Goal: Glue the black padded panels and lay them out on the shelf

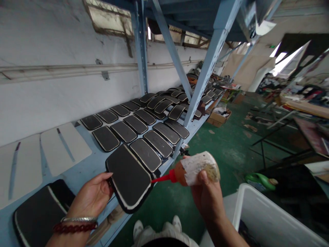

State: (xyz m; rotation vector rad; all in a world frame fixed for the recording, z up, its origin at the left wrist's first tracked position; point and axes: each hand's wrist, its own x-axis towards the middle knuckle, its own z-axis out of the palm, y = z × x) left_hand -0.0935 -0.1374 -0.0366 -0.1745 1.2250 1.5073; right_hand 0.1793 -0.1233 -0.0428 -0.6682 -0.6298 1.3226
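My left hand (94,195) pinches the left edge of a dark rounded panel (131,176) with a pale line around its border, held tilted over the shelf's front edge. In my right hand (208,195) is a squeeze bottle (197,168) with a worn white label and orange contents, lying sideways. Its red nozzle points left, its tip at the panel's right edge. Rows of similar dark panels (124,131) lie on the blue shelf (89,151) behind. Another dark panel (38,216) rests at the lower left.
White sheets (64,147) lie on the shelf at the left. Blue metal posts (205,68) rise from it. A white bin (277,216) stands at the lower right, near a green jug (260,181). A cardboard box (218,118) sits on the green floor farther back.
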